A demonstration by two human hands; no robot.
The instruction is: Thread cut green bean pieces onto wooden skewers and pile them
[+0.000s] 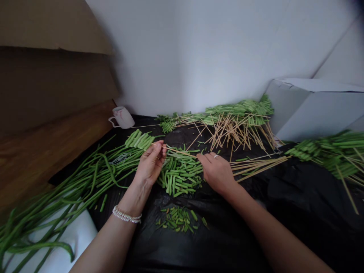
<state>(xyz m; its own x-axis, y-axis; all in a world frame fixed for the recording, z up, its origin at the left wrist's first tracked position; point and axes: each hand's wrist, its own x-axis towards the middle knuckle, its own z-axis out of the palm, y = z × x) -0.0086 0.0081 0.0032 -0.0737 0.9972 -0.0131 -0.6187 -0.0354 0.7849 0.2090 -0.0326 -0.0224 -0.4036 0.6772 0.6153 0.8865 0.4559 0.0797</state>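
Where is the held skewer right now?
In the head view, the skewer spans the middle between the left hand and the right hand, over the pile of cut green beans, with a row of bean pieces just beyond the left hand.

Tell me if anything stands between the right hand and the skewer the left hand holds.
Nothing visible does: the right hand touches the skewer directly, and its bare stretch runs unobstructed to the left hand. The pile of cut green pieces lies below, not between.
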